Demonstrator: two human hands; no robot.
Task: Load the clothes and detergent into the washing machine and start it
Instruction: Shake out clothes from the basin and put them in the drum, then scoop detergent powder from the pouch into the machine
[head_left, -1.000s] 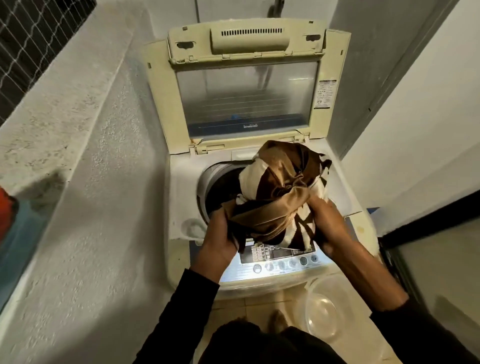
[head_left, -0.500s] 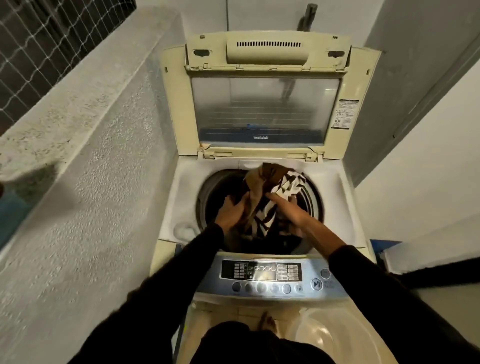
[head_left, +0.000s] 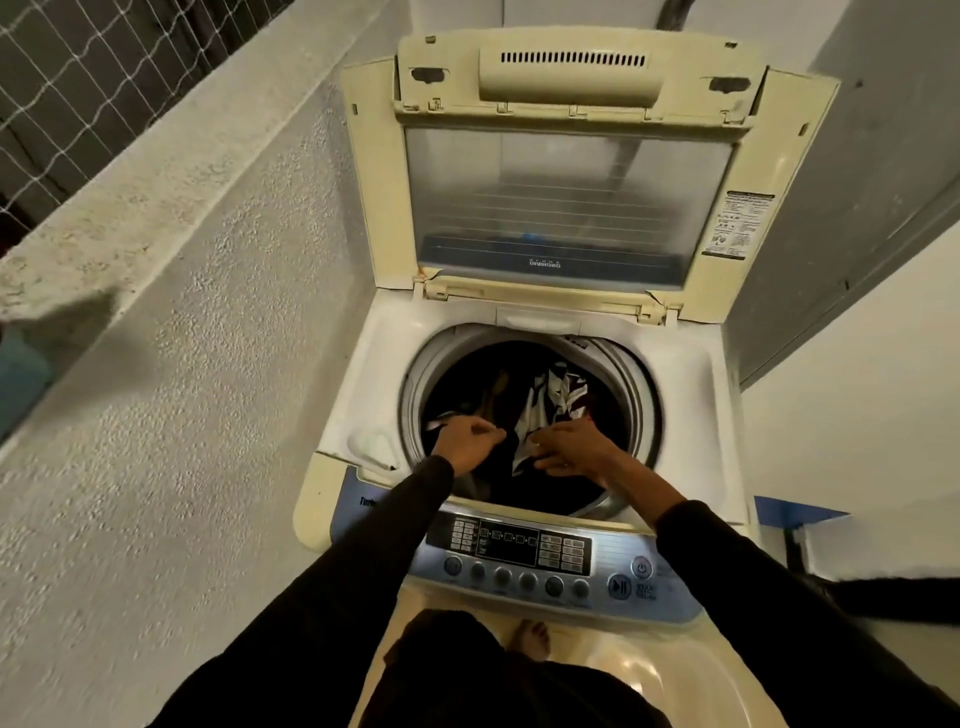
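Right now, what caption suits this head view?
Both hands, left hand and right hand, push patterned cloth into the open washing machine.

I see clothes (head_left: 550, 400) in drum (head_left: 631, 384) | lid (head_left: 566, 171) upright behind drum | control panel (head_left: 519, 551) before drum | wall (head_left: 171, 364) left of washing machine (head_left: 691, 415) | both hands above drum's near rim

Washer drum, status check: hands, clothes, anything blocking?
Both hands, left hand and right hand, over drum. Patterned cloth inside. Lid up, nothing blocking.
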